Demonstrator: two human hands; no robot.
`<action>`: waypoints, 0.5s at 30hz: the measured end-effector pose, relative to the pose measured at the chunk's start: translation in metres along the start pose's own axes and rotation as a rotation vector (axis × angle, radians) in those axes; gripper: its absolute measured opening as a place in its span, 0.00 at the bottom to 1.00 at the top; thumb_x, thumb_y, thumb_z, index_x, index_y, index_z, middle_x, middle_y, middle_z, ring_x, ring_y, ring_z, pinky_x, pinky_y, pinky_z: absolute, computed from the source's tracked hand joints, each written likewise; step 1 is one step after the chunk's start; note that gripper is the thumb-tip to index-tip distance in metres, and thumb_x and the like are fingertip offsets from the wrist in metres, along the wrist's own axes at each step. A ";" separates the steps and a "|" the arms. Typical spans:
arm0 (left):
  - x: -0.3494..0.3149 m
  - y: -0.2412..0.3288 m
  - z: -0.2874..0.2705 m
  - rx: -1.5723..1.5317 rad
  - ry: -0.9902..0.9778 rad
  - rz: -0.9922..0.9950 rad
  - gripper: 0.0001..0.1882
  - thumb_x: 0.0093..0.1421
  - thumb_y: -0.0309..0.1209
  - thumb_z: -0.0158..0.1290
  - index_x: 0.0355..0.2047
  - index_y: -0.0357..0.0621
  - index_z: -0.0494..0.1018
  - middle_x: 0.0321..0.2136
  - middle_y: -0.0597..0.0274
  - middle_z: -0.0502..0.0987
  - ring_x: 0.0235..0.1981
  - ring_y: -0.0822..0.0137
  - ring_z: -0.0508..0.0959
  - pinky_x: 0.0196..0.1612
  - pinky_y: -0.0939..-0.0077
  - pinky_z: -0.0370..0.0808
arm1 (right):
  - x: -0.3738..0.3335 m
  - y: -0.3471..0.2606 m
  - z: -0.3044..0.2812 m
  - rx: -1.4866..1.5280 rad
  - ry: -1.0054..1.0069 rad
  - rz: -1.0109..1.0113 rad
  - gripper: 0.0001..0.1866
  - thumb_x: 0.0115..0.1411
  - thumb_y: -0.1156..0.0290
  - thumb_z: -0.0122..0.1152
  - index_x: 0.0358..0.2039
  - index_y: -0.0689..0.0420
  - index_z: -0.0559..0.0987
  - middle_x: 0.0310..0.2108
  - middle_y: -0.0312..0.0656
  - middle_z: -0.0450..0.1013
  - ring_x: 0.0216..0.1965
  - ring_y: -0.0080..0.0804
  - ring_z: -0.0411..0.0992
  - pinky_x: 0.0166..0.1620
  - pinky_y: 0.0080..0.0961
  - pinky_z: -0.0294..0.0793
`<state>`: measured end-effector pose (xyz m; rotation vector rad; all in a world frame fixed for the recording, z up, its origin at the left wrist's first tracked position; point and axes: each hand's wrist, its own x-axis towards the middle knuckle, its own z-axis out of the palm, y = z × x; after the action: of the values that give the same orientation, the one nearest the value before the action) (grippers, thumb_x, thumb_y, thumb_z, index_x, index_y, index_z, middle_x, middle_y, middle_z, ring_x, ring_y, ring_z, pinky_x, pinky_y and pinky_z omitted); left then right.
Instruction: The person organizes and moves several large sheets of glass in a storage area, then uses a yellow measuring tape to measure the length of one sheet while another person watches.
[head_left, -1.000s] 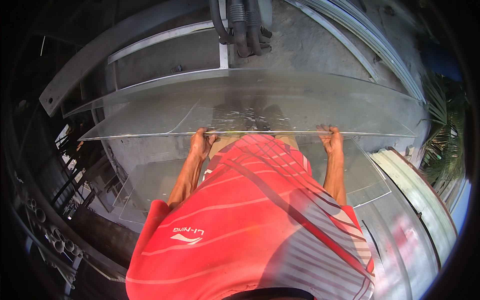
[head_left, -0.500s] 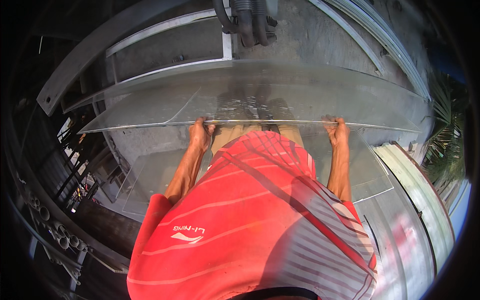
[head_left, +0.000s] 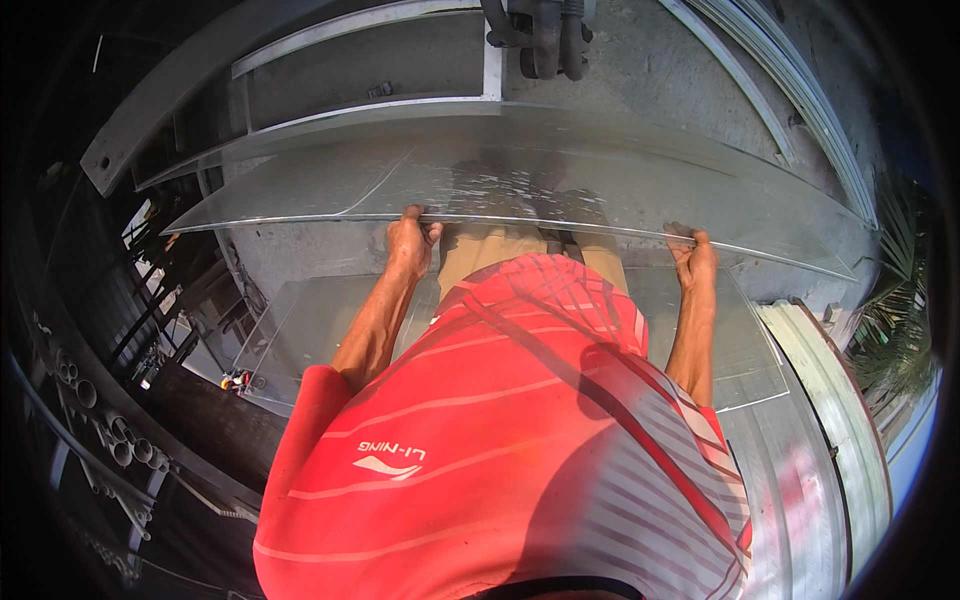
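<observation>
A wide, clear glass sheet (head_left: 620, 190) stretches across in front of my legs. A crack-like curved line runs over its left part, and white scratches mark its middle. My left hand (head_left: 411, 242) grips the near edge left of centre, fingers curled over it. Further right, my right hand (head_left: 694, 256) pinches the same edge, its fingertips showing blurred through the glass. Just beyond lies another clear sheet's edge (head_left: 345, 113); whether the two sheets touch I cannot tell.
White metal framing (head_left: 492, 70) and dark hoses (head_left: 545, 45) are at the far side. Another glass pane (head_left: 748, 360) shows behind my arms. Pipes (head_left: 122, 452) are stacked at left. A pale metal panel (head_left: 835, 390) and palm leaves (head_left: 885, 300) are at right.
Both hands and the glass edge have shifted slightly up in the picture, with the sheet's right end now lower than its left. The grip is unchanged.
</observation>
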<state>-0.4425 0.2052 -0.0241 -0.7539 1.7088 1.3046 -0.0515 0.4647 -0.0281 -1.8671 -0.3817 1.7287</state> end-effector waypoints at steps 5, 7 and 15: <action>0.001 0.005 0.003 0.040 -0.014 -0.009 0.15 0.60 0.31 0.45 0.34 0.25 0.69 0.19 0.52 0.74 0.16 0.67 0.74 0.17 0.78 0.73 | 0.012 0.001 -0.007 0.002 0.020 0.049 0.17 0.59 0.75 0.45 0.46 0.73 0.61 0.47 0.65 0.68 0.48 0.63 0.70 0.50 0.48 0.75; 0.002 0.009 0.011 0.125 -0.047 -0.003 0.16 0.60 0.33 0.45 0.33 0.26 0.69 0.19 0.52 0.74 0.15 0.67 0.73 0.18 0.79 0.73 | 0.010 -0.006 0.001 0.001 0.011 0.026 0.20 0.60 0.75 0.43 0.49 0.77 0.58 0.48 0.66 0.64 0.49 0.62 0.69 0.50 0.50 0.75; 0.022 0.037 0.036 0.038 -0.205 0.101 0.20 0.63 0.38 0.43 0.43 0.28 0.66 0.31 0.47 0.76 0.25 0.68 0.75 0.28 0.80 0.75 | 0.044 -0.037 0.036 -0.001 -0.172 -0.050 0.24 0.63 0.74 0.43 0.54 0.79 0.55 0.54 0.68 0.56 0.54 0.59 0.64 0.53 0.47 0.73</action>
<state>-0.4747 0.2505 -0.0301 -0.4993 1.6180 1.3647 -0.0752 0.5268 -0.0430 -1.7000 -0.4910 1.8609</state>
